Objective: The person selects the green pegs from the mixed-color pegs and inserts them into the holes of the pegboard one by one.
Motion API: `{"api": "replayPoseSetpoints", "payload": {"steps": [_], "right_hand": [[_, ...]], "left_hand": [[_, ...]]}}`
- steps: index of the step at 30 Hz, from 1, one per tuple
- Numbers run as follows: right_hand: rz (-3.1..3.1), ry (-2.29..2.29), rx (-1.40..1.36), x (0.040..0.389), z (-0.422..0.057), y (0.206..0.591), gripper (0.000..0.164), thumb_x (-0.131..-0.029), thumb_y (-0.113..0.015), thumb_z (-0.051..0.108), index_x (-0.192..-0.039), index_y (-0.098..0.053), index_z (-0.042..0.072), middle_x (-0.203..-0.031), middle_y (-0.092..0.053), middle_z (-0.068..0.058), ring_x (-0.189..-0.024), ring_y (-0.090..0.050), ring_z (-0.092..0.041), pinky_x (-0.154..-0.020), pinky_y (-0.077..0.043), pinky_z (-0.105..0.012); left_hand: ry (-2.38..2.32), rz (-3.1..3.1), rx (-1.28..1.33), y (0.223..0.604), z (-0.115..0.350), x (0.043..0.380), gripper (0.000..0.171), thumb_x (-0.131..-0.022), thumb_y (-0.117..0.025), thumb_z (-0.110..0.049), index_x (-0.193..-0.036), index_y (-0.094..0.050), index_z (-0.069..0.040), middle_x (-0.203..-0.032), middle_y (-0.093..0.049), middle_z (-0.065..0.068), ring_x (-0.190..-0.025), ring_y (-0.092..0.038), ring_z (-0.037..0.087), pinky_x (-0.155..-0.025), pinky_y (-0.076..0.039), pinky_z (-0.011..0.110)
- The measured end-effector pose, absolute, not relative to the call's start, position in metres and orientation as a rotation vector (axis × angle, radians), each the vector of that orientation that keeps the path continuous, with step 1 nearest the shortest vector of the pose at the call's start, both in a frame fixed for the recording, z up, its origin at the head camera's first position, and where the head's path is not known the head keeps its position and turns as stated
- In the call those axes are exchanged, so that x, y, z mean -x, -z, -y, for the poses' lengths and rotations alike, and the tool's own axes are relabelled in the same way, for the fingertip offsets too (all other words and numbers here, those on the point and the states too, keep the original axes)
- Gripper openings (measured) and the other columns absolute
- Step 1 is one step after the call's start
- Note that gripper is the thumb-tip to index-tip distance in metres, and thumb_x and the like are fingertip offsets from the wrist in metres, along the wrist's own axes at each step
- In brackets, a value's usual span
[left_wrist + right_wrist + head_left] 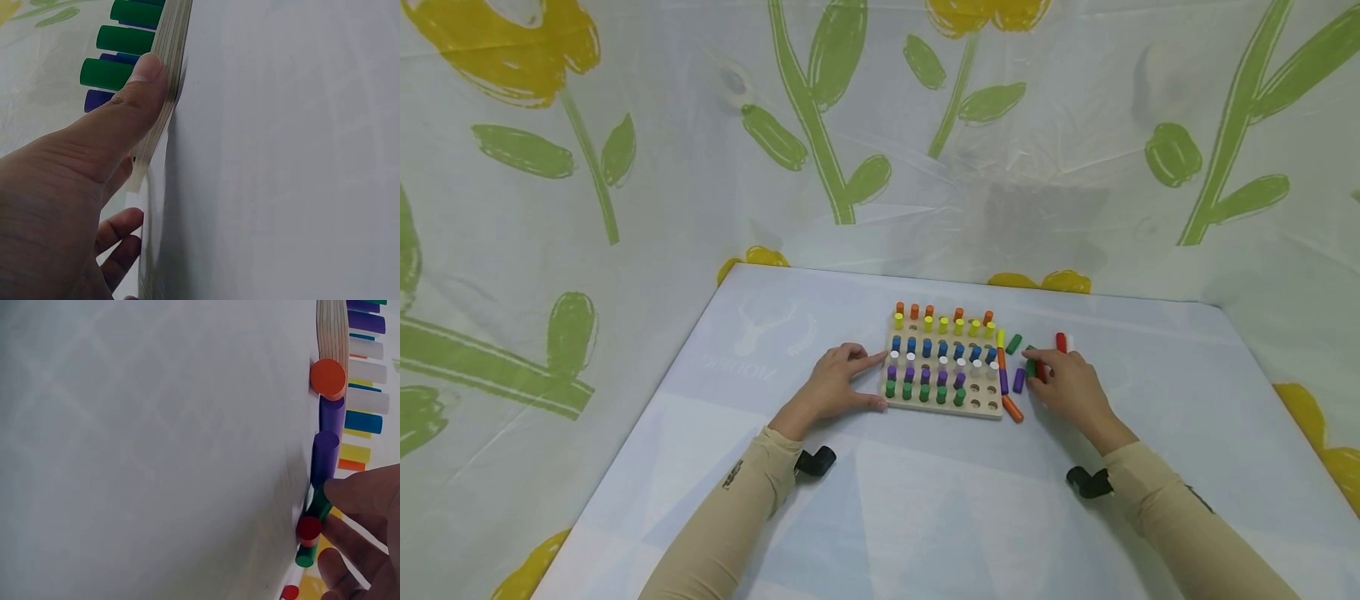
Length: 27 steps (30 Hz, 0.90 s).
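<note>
A wooden pegboard (pixel 943 408) carries rows of orange, yellow, blue, white, purple and green pegs, with some bare holes. At its left side, my left hand (pixel 838 382) touches the edge with spread thumb and index finger. The left wrist view shows the thumb (pixel 134 94) against the board's edge, beside green pegs (pixel 106 74). Right of the board, my right hand (pixel 1070 383) pinches a green peg (pixel 320 503) lying on the table. A red peg (pixel 309 531) and a purple peg (pixel 325 453) lie close to those fingers.
Loose pegs lie along the board's right side, among them an orange peg (pixel 1012 408), a purple peg (pixel 1018 381) and a green peg (pixel 1014 343). Farther right are a red peg (pixel 1061 342) and a white one. A flower-patterned sheet (pixel 925 225) rises behind the table.
</note>
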State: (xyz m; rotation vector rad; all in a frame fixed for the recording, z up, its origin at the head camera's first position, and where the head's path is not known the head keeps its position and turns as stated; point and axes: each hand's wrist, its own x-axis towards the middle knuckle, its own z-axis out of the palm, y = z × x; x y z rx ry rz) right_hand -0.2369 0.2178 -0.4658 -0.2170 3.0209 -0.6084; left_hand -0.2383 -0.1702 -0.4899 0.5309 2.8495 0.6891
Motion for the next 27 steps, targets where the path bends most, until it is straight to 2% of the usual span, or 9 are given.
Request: {"api": "replayPoseSetpoints", "payload": {"steps": [3, 11, 17, 27], "right_hand": [[-3.015, 0.614, 0.218, 0.235, -0.218, 0.465, 0.046, -0.093, -0.073, 0.015, -0.136, -0.063, 0.005, -0.109, -0.067, -0.018, -0.094, -0.052, -0.034, -0.086, -0.045, -0.054], [-3.005, 0.621, 0.216, 0.231, -0.22, 0.466, 0.047, -0.096, -0.07, 0.022, -0.139, -0.061, 0.005, -0.111, -0.066, -0.017, -0.097, -0.053, -0.034, -0.086, -0.046, -0.054], [-3.005, 0.651, 0.201, 0.228, -0.219, 0.467, 0.045, -0.099, -0.065, 0.025, -0.14, -0.061, 0.006, -0.108, -0.066, -0.015, -0.095, -0.052, -0.032, -0.079, -0.046, -0.048], [-2.978, 0.723, 0.168, 0.224, -0.22, 0.467, 0.047, -0.104, -0.057, 0.028, -0.146, -0.052, 0.007, -0.116, -0.067, -0.016, -0.092, -0.052, -0.029, -0.073, -0.046, -0.038]], "left_hand": [[-0.692, -2.85, -0.528, 0.49, 0.17, 0.238, 0.089, -0.077, -0.082, -0.059, -0.154, -0.046, -0.032, -0.141, -0.044, 0.008, -0.129, -0.039, 0.031, -0.115, -0.029, 0.049], [-0.691, -2.853, -0.522, 0.491, 0.17, 0.238, 0.089, -0.077, -0.082, -0.06, -0.154, -0.046, -0.032, -0.141, -0.045, 0.008, -0.129, -0.039, 0.03, -0.114, -0.03, 0.048], [-0.694, -2.852, -0.519, 0.491, 0.17, 0.238, 0.089, -0.077, -0.082, -0.061, -0.154, -0.046, -0.033, -0.142, -0.044, 0.008, -0.129, -0.039, 0.03, -0.114, -0.03, 0.048], [-0.695, -2.835, -0.503, 0.488, 0.169, 0.238, 0.089, -0.077, -0.082, -0.06, -0.154, -0.046, -0.033, -0.144, -0.043, 0.008, -0.131, -0.038, 0.031, -0.116, -0.029, 0.049]]}}
